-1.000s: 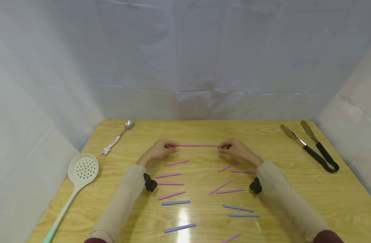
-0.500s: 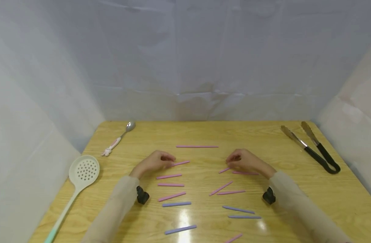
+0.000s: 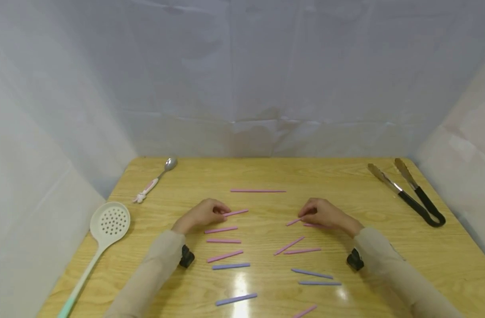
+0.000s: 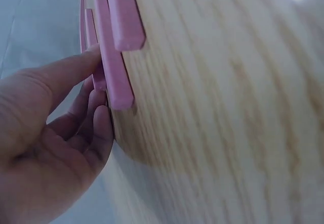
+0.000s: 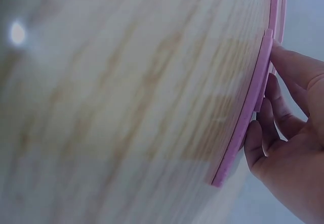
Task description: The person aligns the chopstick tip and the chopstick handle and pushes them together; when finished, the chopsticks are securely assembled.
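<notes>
My left hand pinches the left end of a slim pink stick between thumb and fingers, low over the wooden table. Across from it, my right hand pinches the far end of another pink stick, its other end pointing toward the middle. One more pink stick lies partly under the right hand. In the left wrist view, the thumb and fingers meet behind a nearer pink stick. A nearer pink stick likewise partly covers the right fingertips in the right wrist view. Beyond both hands lies a longer pink strip.
Several pink sticks and blue-violet sticks lie in two loose columns nearer me. A slotted skimmer and a spoon lie at the left. Black-handled tongs lie at the right. White sheeting surrounds the table.
Both hands have let go of the long pink strip at the back. They moved toward me and slightly apart, and each took hold of a nearer pink stick.
</notes>
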A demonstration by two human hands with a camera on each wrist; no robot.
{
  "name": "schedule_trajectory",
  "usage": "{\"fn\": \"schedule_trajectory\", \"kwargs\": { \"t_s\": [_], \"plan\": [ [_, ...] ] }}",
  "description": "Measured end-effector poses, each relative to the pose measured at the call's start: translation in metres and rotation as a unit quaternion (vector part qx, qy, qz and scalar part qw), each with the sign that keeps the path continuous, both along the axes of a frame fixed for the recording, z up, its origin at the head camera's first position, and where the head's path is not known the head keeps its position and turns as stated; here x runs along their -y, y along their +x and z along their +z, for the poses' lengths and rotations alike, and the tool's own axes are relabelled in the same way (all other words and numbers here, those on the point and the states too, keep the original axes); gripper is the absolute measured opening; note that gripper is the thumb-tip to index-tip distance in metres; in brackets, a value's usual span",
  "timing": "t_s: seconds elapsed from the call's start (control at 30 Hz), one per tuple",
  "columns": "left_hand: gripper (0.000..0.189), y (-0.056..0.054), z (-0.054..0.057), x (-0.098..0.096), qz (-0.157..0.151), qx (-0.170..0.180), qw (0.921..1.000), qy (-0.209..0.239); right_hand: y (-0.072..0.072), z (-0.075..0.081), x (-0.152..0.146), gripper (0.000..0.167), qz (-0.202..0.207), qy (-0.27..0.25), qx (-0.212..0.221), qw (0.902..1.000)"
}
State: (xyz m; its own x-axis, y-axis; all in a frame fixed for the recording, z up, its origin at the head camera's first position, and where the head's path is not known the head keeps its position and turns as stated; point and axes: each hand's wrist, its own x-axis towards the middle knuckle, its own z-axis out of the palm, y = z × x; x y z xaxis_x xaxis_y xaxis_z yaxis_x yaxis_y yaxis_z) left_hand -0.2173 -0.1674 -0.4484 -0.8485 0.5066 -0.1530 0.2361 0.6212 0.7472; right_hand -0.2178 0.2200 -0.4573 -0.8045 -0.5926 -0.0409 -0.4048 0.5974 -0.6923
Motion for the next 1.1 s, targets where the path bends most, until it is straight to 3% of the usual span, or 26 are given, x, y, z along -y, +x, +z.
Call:
{"fn": "schedule_trajectory", "kwargs": {
  "t_s": [0.3, 0.53, 0.67, 0.9, 1.1],
  "plan": [
    [0.019, 0.002, 0.003, -0.002, 0.004, -0.006, 0.9999, -0.009, -0.001, 0.001, 0.003, 0.01, 0.0, -0.007, -0.006, 1.0],
    [0.019, 0.003, 0.007, -0.012, -0.016, -0.04, 0.9991, 0.0, 0.001, 0.005, 0.021, 0.011, -0.04, -0.031, 0.002, 0.9987],
    [0.02, 0.004, 0.012, -0.022, -0.027, -0.052, 0.9982, 0.009, 0.002, 0.012, 0.034, 0.011, -0.057, -0.041, -0.025, 0.9972],
    [0.02, 0.007, 0.021, -0.035, -0.042, -0.058, 0.9972, 0.019, 0.002, 0.019, 0.047, 0.011, -0.042, -0.063, -0.049, 0.9959],
    [0.02, 0.008, 0.022, -0.039, -0.04, -0.051, 0.9976, 0.025, 0.004, 0.021, 0.05, 0.011, -0.041, -0.068, -0.051, 0.9955]
  ]
}}
